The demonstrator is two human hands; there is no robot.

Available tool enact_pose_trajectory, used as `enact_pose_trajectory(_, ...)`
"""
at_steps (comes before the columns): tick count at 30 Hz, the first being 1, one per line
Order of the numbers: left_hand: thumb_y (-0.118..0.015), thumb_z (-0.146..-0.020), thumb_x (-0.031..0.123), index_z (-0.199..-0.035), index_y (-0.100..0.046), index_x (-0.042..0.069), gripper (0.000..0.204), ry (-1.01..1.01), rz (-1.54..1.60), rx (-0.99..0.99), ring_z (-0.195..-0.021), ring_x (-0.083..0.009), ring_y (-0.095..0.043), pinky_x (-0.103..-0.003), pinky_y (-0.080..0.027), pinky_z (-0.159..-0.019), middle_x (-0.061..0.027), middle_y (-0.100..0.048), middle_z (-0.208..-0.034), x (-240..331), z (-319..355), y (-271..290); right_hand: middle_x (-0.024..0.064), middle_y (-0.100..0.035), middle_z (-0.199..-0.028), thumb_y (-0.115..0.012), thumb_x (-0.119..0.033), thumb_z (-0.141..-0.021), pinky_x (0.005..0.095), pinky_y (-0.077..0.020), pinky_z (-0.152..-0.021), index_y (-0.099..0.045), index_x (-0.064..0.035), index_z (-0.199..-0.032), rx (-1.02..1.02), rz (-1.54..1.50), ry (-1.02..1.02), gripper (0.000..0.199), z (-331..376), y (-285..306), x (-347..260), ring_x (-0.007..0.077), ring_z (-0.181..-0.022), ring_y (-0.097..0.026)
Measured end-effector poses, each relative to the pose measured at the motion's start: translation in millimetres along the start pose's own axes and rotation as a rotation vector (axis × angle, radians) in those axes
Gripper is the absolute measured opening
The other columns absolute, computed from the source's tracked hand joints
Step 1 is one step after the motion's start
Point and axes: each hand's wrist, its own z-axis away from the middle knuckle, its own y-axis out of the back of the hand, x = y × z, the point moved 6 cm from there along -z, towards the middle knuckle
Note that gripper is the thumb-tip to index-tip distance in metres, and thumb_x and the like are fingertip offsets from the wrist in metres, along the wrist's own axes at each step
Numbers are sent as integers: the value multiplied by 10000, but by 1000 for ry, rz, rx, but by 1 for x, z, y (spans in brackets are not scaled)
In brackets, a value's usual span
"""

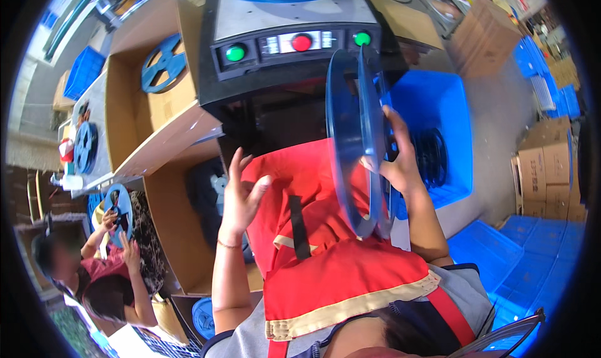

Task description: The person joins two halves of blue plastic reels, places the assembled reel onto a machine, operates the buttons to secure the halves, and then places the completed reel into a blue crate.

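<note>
My right hand (401,164) grips a blue plastic reel (343,132) by its right side, fingers bent around the edge. The reel stands on edge above my lap, its round flanges seen nearly side-on. My left hand (241,198) is raised left of the reel, fingers apart, with nothing in it and not touching the reel. Below both hands lies my red apron (282,170). Beyond them stands a machine with a control panel (300,44), which carries two green buttons and a red one.
Right of the machine, a blue bin (462,120) holds dark reels (432,158). A cardboard box (128,107) with a blue reel part (164,64) stands left; another open box (172,214) is nearer. At far left a co-worker (119,276) holds a blue reel (119,201). Blue crates (538,251) stand lower right.
</note>
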Motion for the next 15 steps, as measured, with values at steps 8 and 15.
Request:
enact_pose_trajectory(8, -719, -888, 219, -1359, -470, -19, 583, -18, -149, -154, -879, -121, -648, -262, -520, -782, -169, -616, -1223, 11, -43, -16, 145, -294, -1521, -867, -154, -571, 499, -393, -1059, -419, -226, -1451, 450, 750, 81, 990, -11, 64, -2, 398, -1303, -396)
enact_pose_trajectory(15, -730, -820, 187, -1198, -604, 39, 425, -722, -1000, 313, -1151, -339, -555, -427, -411, -1003, -158, -618, -1205, 167, -150, 22, 211, -547, -1283, -710, -372, -840, 500, -527, -948, -443, -4, -1365, 204, -1323, -148, 695, -4, 99, 42, 331, -1112, -615)
